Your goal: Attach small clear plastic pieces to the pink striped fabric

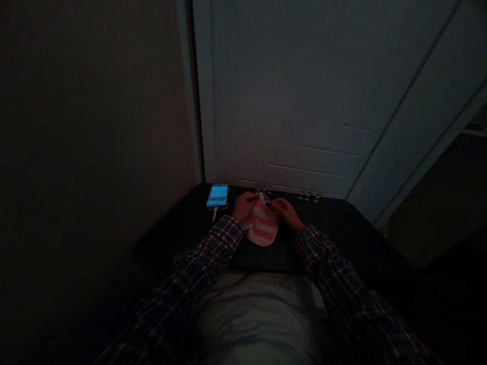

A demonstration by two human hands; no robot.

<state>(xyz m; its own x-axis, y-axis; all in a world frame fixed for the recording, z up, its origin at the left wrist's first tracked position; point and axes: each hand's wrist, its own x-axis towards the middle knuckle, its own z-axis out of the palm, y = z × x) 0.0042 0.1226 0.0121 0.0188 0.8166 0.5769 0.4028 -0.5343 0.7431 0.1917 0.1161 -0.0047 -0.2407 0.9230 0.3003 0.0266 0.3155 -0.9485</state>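
Note:
A small pink-and-white striped cloth piece (262, 230) with a rounded, pink-edged bottom, shaped like a bib, lies over the dark table. My left hand (244, 207) is closed on its upper left edge, fingers pinched near a white strip at the top. On the other side my right hand (286, 212) pinches the upper right part, beside a thin white loop or cord. Dim light hides exactly how the fingertips meet the cloth.
Left of my hands, a phone (217, 196) with a lit blue screen lies on the black table (335, 243), a white cable (214, 214) plugged into it. Several small shiny pieces (310, 196) line the back edge, against a white panel (243, 101) with heart patterns. A wall (114, 126) stands at left.

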